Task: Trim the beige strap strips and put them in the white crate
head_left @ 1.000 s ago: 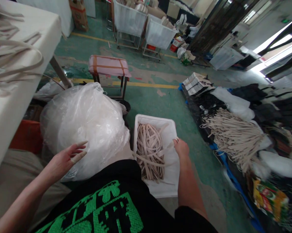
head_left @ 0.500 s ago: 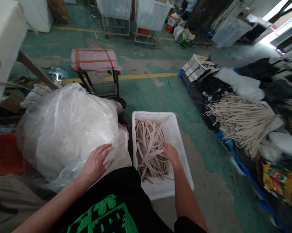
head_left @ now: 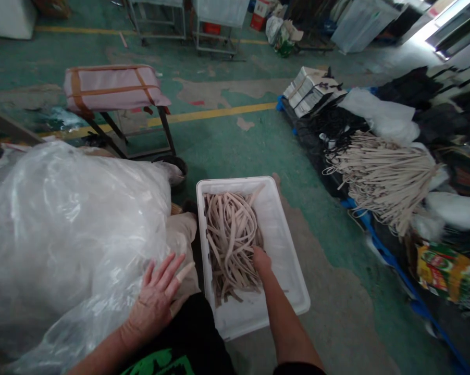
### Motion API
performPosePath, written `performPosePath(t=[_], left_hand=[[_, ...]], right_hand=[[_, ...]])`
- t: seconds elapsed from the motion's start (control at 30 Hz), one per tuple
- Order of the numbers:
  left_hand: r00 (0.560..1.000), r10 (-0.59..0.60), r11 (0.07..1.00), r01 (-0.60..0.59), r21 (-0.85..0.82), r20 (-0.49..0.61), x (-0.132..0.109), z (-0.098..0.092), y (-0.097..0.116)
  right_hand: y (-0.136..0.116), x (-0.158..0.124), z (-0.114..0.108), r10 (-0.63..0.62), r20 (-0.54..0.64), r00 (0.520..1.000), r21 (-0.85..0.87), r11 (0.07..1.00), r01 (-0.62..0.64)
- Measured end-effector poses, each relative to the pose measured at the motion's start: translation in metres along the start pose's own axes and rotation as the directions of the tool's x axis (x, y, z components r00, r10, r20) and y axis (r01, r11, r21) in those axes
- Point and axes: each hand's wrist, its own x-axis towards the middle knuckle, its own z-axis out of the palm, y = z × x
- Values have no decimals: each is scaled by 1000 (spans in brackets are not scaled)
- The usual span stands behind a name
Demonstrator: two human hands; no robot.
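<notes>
Flat beige strips, material unclear (head_left: 235, 224): one tangle, inside a white rectangular plastic tub (head_left: 280, 234). Right hand (head_left: 262, 260): at the tangle's edge, fingertips hidden; we cannot tell its grip. Left hand (head_left: 156, 298): fingers spread, grasping nothing. We judge gentle handling best; tugging could tighten knots.

Workshop or factory: worn green-painted floor (head_left: 227, 151), yellow floor line (head_left: 219, 113), wheeled bin carts (head_left: 221, 11) beyond. Blue-edged pallet (head_left: 420, 308) at right, beige cords (head_left: 387, 174) heaped near left edge, strapped white bundle (head_left: 311, 89) at far-left corner. Loose straps (head_left: 231, 226) in white tub (head_left: 276, 229).
</notes>
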Motion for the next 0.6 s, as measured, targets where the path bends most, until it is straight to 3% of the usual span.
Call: performPosePath(t=[0.13, 0.23, 0.4, 0.53, 0.6], left_hand=[[995, -100, 994, 101, 35, -15, -15, -5, -32], [981, -187, 981, 190, 46, -61, -37, -14, -63], [949, -305, 952, 304, -17, -76, -73, -22, -79], [903, -423, 903, 414, -116, -72, -80, -24, -73], [902, -428, 901, 420, -113, -62, -81, -25, -73]], right_hand=[[-24, 61, 3, -95, 11, 995, -77, 992, 95], [-34, 87, 8, -137, 68, 988, -141, 979, 145], [-32, 91, 16, -127, 150, 981, -229, 960, 159], [-26, 81, 13, -84, 171, 982, -255, 959, 126], [-25, 78, 5, -53, 165, 985, -259, 961, 95]])
